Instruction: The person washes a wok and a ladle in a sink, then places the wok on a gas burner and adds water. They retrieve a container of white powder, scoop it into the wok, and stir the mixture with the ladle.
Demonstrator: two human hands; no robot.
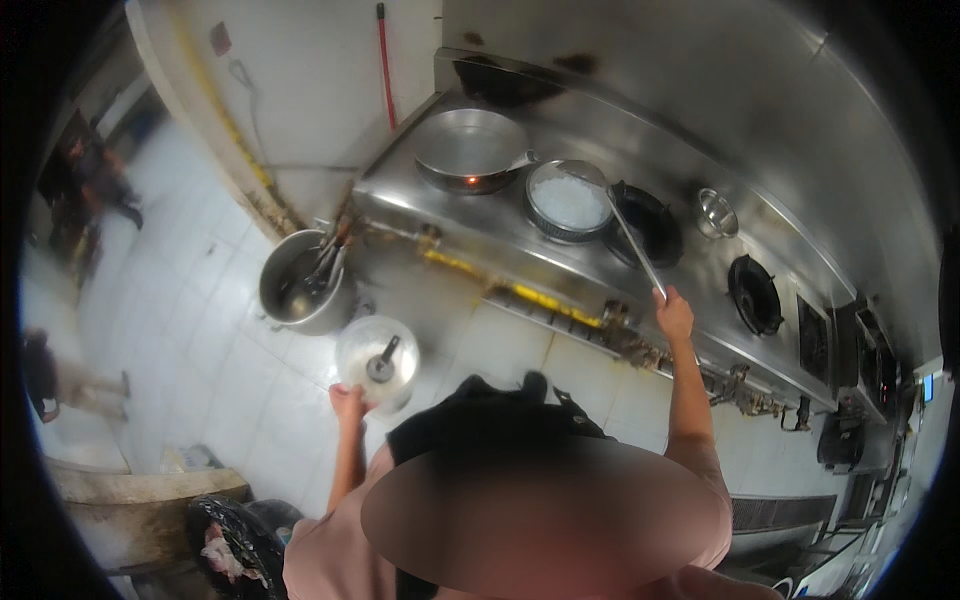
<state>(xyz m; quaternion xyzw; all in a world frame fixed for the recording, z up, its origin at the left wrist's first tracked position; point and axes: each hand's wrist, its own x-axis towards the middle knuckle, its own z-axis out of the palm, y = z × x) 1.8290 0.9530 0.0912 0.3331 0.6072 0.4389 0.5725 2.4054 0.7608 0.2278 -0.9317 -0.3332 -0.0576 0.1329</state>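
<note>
My right hand [674, 316] grips the long metal handle [638, 249] of a ladle or skimmer. Its broad head [582, 172] rests at the far side of a round perforated basket [568, 231], over a heap of white food [566, 201] whose kind is too blurred to tell. Down at the left, my left hand [349, 403] holds the near rim of a pale round tub [397, 341]. Inside that tub lies a small scoop [381, 367] with a dark handle.
A wide metal wok [471, 139] sits on the steel range [517, 217], a flame glowing beneath. Black burners [754, 295] and a small steel bowl [717, 214] are further right. A deep pot [300, 321] holding utensils stands left. Behind it are people [79, 375]; a black-lined bin [225, 544] is lower left.
</note>
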